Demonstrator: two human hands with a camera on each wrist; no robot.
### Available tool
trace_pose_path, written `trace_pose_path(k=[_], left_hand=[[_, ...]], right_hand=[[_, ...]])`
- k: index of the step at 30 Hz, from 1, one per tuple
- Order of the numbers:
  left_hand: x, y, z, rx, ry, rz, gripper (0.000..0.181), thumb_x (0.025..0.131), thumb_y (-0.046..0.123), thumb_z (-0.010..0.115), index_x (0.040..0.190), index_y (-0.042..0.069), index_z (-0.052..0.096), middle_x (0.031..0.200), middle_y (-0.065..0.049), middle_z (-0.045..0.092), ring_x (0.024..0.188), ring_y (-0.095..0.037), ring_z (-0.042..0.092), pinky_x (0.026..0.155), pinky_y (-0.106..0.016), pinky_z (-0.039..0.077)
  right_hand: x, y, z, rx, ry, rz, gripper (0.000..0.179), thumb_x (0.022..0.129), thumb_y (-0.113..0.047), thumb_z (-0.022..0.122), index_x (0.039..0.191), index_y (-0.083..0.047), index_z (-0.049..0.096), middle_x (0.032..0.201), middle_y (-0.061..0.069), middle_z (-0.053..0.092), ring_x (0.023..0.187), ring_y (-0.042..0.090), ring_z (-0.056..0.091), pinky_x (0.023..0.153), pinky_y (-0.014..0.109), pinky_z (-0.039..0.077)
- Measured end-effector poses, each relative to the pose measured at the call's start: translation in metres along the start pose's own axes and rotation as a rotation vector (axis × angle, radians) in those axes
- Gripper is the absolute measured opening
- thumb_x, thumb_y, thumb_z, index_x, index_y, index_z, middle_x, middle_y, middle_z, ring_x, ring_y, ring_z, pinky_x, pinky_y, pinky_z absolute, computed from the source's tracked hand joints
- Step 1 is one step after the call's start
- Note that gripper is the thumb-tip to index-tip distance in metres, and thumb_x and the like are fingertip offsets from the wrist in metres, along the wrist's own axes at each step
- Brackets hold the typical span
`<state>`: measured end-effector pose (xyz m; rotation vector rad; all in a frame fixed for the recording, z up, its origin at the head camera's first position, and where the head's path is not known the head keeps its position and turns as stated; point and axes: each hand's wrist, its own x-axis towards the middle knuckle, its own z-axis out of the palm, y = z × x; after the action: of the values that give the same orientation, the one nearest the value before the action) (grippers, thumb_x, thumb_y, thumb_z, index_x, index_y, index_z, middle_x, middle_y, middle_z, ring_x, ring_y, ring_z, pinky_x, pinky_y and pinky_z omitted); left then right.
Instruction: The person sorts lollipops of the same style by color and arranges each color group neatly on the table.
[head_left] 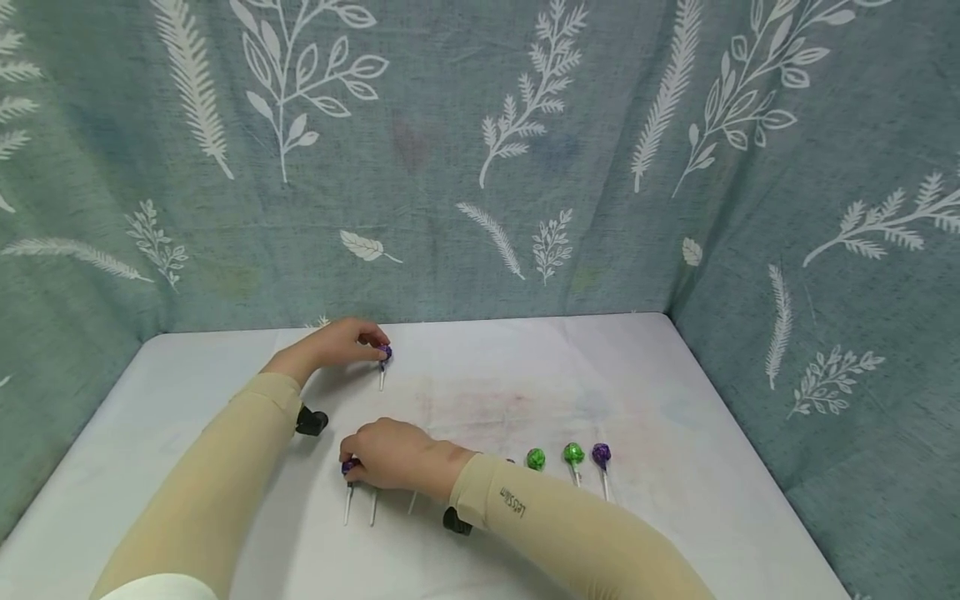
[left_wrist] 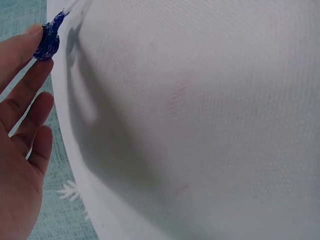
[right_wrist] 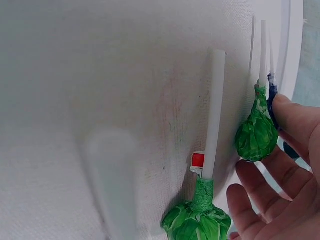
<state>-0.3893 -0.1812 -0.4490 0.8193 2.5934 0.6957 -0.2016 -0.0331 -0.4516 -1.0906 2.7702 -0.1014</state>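
At the table's far side my left hand [head_left: 337, 346] pinches a purple-wrapped lollipop [head_left: 385, 353] by its head, white stick toward me. The left wrist view shows thumb and forefinger on its shiny wrapper [left_wrist: 48, 44], the stick held off the cloth. Nearer, my right hand [head_left: 397, 454] pinches another purple lollipop [head_left: 349, 467] at the left end of a row. Beside it, a green lollipop [right_wrist: 256, 135] lies against or close to the right fingers, and a second green lollipop [right_wrist: 197, 220] is nearer the camera. The right hand and forearm hide parts of the row in the head view.
Farther right in the row lie green lollipops [head_left: 573, 453] and a purple lollipop [head_left: 602, 454], sticks toward me. White cloth covers the table [head_left: 712, 400]. A leaf-patterned green curtain [head_left: 427, 150] hangs behind and at both sides. Small black devices [head_left: 312, 422] sit at both wrists.
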Motion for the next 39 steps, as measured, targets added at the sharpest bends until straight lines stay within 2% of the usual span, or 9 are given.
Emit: trace_pose_path(k=[7, 16, 23, 30, 35, 39], left_hand=[[0.000, -0.002, 0.004, 0.002, 0.005, -0.018, 0.030, 0.084, 0.039, 0.062, 0.110, 0.023, 0.062, 0.104, 0.006, 0.059, 0.098, -0.016, 0.053, 0.077, -0.037, 0.046], [0.001, 0.000, 0.005, 0.006, -0.004, -0.014, 0.032, 0.085, 0.037, 0.061, 0.113, 0.020, 0.062, 0.105, 0.006, 0.059, 0.099, -0.016, 0.053, 0.082, -0.040, 0.043], [0.000, -0.002, 0.007, 0.007, 0.008, -0.024, 0.030, 0.085, 0.037, 0.061, 0.111, 0.023, 0.062, 0.106, 0.007, 0.059, 0.100, -0.017, 0.053, 0.083, -0.041, 0.043], [0.000, -0.003, 0.010, -0.001, 0.022, -0.029, 0.029, 0.085, 0.036, 0.062, 0.110, 0.022, 0.062, 0.103, 0.006, 0.060, 0.098, -0.016, 0.054, 0.082, -0.040, 0.044], [-0.001, -0.004, 0.010, 0.005, 0.024, -0.026, 0.029, 0.085, 0.036, 0.062, 0.110, 0.022, 0.062, 0.105, 0.005, 0.060, 0.101, -0.018, 0.053, 0.084, -0.042, 0.043], [-0.001, -0.006, 0.010, 0.010, 0.016, -0.022, 0.029, 0.085, 0.037, 0.061, 0.110, 0.024, 0.062, 0.106, 0.006, 0.059, 0.101, -0.017, 0.053, 0.083, -0.041, 0.043]], right_hand=[[0.000, -0.001, -0.001, -0.011, 0.015, 0.001, 0.019, 0.081, -0.046, 0.061, 0.098, -0.037, 0.061, 0.085, -0.024, 0.055, 0.076, -0.005, 0.052, 0.071, 0.014, 0.043], [0.000, -0.001, -0.004, -0.026, 0.004, 0.003, 0.019, 0.082, -0.045, 0.061, 0.099, -0.037, 0.061, 0.085, -0.024, 0.055, 0.077, -0.004, 0.052, 0.071, 0.015, 0.043], [0.002, 0.000, -0.004, -0.002, -0.009, -0.013, 0.018, 0.082, -0.043, 0.062, 0.098, -0.036, 0.061, 0.084, -0.024, 0.056, 0.075, -0.006, 0.051, 0.070, 0.013, 0.042], [0.001, 0.003, -0.010, 0.108, -0.016, -0.039, 0.020, 0.081, -0.042, 0.064, 0.099, -0.034, 0.062, 0.081, -0.024, 0.054, 0.072, -0.008, 0.048, 0.068, 0.011, 0.038], [0.000, 0.010, -0.023, 0.218, -0.020, -0.037, 0.021, 0.082, -0.041, 0.063, 0.101, -0.033, 0.061, 0.084, -0.023, 0.053, 0.076, -0.008, 0.047, 0.067, 0.011, 0.038], [-0.002, 0.018, -0.036, 0.257, -0.005, -0.042, 0.020, 0.084, -0.038, 0.062, 0.103, -0.032, 0.061, 0.088, -0.022, 0.055, 0.079, -0.008, 0.047, 0.070, 0.011, 0.038]])
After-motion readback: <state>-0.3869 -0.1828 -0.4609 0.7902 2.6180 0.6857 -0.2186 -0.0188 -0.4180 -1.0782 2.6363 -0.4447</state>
